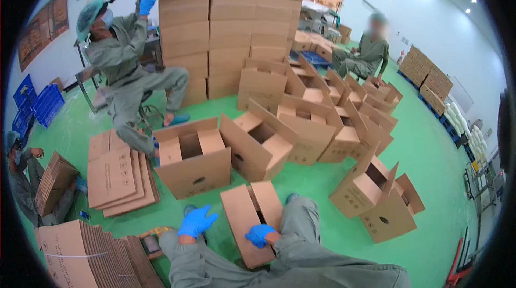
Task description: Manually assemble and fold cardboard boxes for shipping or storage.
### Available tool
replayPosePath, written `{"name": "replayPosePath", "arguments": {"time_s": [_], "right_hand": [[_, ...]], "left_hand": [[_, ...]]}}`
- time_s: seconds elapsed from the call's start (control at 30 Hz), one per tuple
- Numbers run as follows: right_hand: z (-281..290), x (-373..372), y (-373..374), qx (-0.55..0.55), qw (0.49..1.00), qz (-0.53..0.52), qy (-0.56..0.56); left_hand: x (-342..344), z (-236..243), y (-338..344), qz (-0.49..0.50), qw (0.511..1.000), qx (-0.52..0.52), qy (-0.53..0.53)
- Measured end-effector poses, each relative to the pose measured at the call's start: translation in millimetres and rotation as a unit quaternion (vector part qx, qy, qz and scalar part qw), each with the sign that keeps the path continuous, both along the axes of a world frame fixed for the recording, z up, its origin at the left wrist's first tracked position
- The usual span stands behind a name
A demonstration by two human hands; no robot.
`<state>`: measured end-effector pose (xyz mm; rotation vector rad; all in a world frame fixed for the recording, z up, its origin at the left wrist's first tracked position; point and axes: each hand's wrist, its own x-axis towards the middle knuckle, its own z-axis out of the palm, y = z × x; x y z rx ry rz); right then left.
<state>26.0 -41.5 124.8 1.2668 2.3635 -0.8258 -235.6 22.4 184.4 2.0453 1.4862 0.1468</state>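
Observation:
A brown cardboard box (pixel 241 214) stands between my knees, two flaps folded over its top with a dark gap between them. My right hand (pixel 259 235), in a blue glove, is on the near part of that box, its fingers curled at a flap edge beside the gap. Left of the box, my left hand (pixel 196 222) is gloved in blue too. It hovers over my left leg with fingers stretched towards the box, and nothing shows in it.
Several open boxes (pixel 194 167) stand ahead and to the right. Flat cardboard stacks (pixel 110 175) lie on the left; folded cartons (pixel 80 253) sit near me. A tall box stack (pixel 231 30) rises behind, with a co-worker (pixel 121 57) beside it. Other people sit left and far right.

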Motion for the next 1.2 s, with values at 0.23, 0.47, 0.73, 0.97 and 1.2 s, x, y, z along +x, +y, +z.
{"name": "replayPosePath", "arguments": {"time_s": [0.23,0.47,0.73,0.97,1.2], "right_hand": [[-2.1,-4.8,-0.2,-0.197,0.945,-0.261,0.019],[19.3,-4.6,0.8,-0.181,0.961,-0.21,-0.022],[68.8,66.6,59.4,-0.013,0.939,-0.217,0.266],[20.2,146.2,71.2,-0.007,0.984,-0.152,-0.092],[-7.9,114.3,50.4,0.093,0.962,-0.247,0.074]], "left_hand": [[2.7,-9.6,2.6,0.018,0.998,-0.065,0.001],[14.6,-23.0,16.3,-0.009,0.998,-0.063,0.024],[28.0,-44.2,23.1,-0.034,0.992,-0.092,0.076],[39.7,-57.7,28.9,-0.015,0.999,-0.036,0.037],[65.6,-56.6,32.8,-0.06,0.997,-0.018,0.035]]}}
